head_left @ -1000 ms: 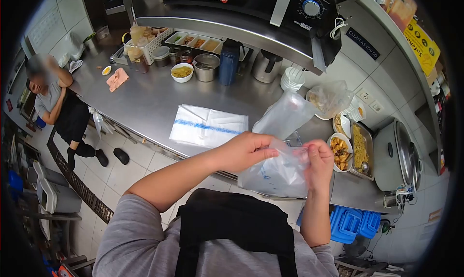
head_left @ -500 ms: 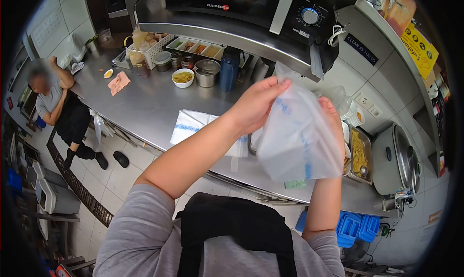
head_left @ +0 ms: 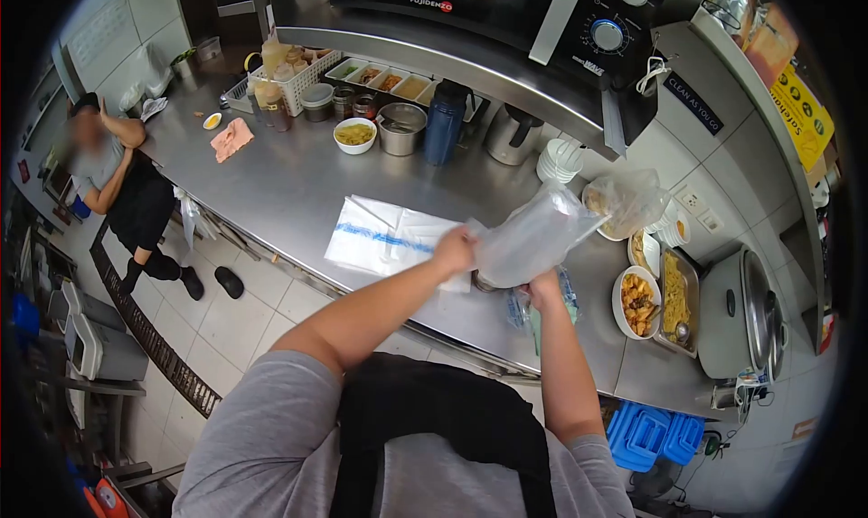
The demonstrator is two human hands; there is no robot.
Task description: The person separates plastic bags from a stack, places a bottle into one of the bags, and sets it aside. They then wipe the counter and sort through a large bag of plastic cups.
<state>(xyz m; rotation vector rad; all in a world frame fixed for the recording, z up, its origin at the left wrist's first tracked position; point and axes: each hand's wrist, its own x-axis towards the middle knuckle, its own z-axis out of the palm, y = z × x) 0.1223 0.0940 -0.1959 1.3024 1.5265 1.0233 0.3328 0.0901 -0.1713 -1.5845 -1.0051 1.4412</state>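
A translucent white plastic bag (head_left: 532, 240) is puffed out over the counter between my hands. My left hand (head_left: 455, 250) is closed, pinching the bag's left edge. On the bag's lower right side, my right hand (head_left: 544, 288) is closed on the plastic, its fingertips partly hidden. Flat white plastic bags (head_left: 375, 233) with a blue printed band lie on the counter to the left, partly beneath my left forearm. Beside my right hand lies a crumpled clear and green packet (head_left: 568, 292). Something round and metallic shows partly under the held bag.
The steel counter (head_left: 262, 188) carries a bowl of fried pieces (head_left: 638, 303), a noodle tray (head_left: 676, 292) and a rice cooker (head_left: 732, 310) at right. A blue flask (head_left: 447, 125) and a steel pitcher (head_left: 513, 136) stand behind. Another person (head_left: 122, 174) is at far left.
Both hands have come down toward the counter with the bag, which has swung from hanging upright to slanting and looks puffed. My view has shifted slightly, uncovering the bowls at right.
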